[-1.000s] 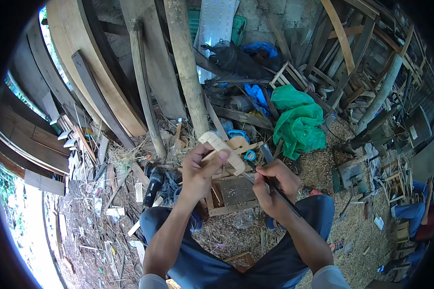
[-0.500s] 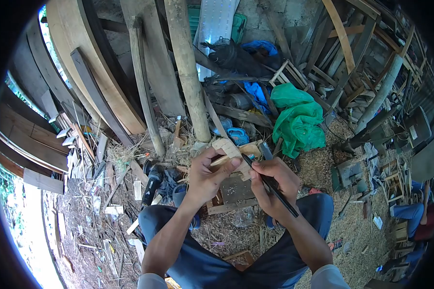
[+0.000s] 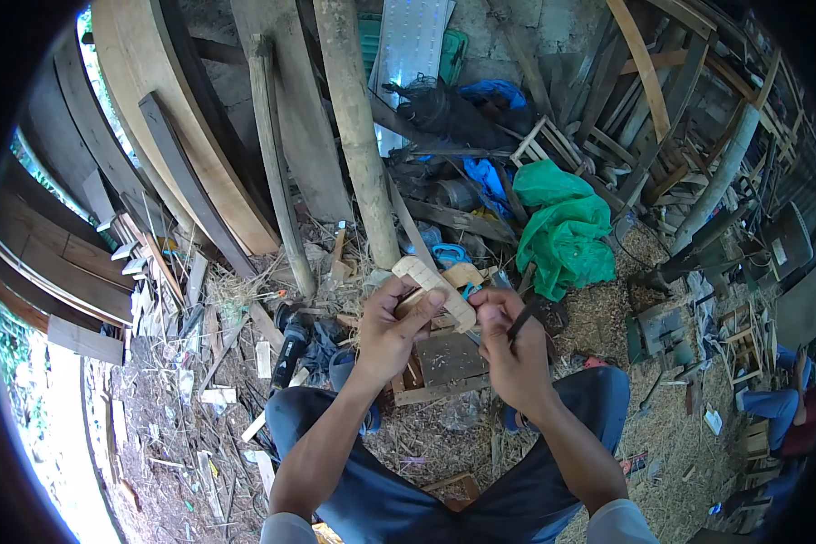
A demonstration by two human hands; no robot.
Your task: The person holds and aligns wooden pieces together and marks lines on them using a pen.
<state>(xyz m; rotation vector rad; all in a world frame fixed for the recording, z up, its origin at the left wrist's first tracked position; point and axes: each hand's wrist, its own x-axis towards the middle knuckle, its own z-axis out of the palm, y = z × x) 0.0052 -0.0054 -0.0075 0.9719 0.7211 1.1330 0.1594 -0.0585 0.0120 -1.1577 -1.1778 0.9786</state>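
My left hand [image 3: 392, 328] pinches a pale, carved wooden piece [image 3: 444, 295] with thumb and fingers. The wood slants from upper left to lower right and has a curved, notched outline. Just to its right, my right hand [image 3: 514, 349] is closed around a slim black tool [image 3: 524, 317]. The tool sticks up between the fingers, and its kind cannot be made out. My right fingertips are close to the wood's lower end; whether they touch it is unclear. Under both hands sits a low wooden block [image 3: 451, 360].
A black power tool [image 3: 290, 354] lies by my left knee. Beyond the hands stands a bamboo post [image 3: 355, 136], with a crumpled green plastic sheet [image 3: 567, 231] to its right. Long boards [image 3: 190, 136] lean at the left. Wood shavings and scraps cover the ground. Another person [image 3: 775, 403] sits far right.
My right hand has drawn slightly back from the wooden piece. The black tool has swung from lying across the wood to pointing up and away from it. My left hand keeps its hold.
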